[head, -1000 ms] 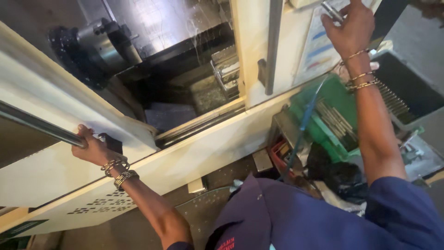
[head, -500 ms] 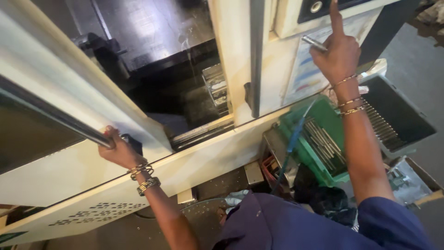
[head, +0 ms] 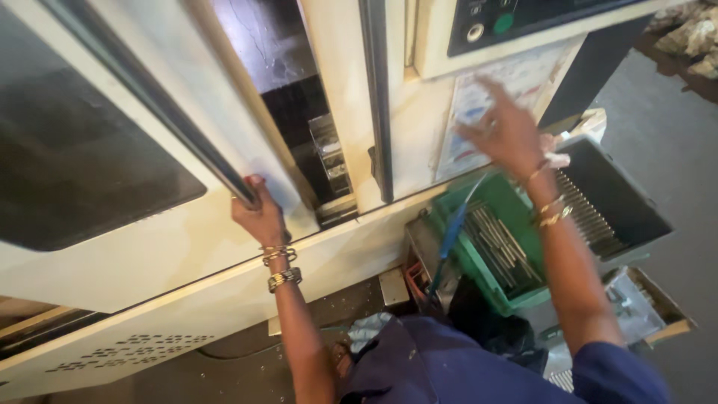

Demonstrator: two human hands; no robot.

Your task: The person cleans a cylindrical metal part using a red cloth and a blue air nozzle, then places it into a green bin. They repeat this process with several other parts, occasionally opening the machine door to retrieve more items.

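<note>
The left hand (head: 259,213) sits left of centre in the frame, fingers wrapped tight around the lower end of the dark handle bar (head: 161,112) that runs diagonally down from the upper left across the cream sliding door (head: 134,247). Bangles and a watch ring that wrist. The door fills the left half of the frame, its dark window (head: 75,157) at the far left. Its right edge stands just left of a narrow dark opening (head: 299,120) at upper centre, where metal parts show inside the machine.

The right hand (head: 508,131) is raised at upper right, blurred, fingers spread apart and holding nothing, in front of a pale chart (head: 467,112) stuck on the machine's front. Above it, at the top edge, is the control panel (head: 523,19) with a green button. Below the right forearm sits a green crate (head: 486,247) of thin metal rods, with a black tray (head: 606,202) just to its right.
</note>
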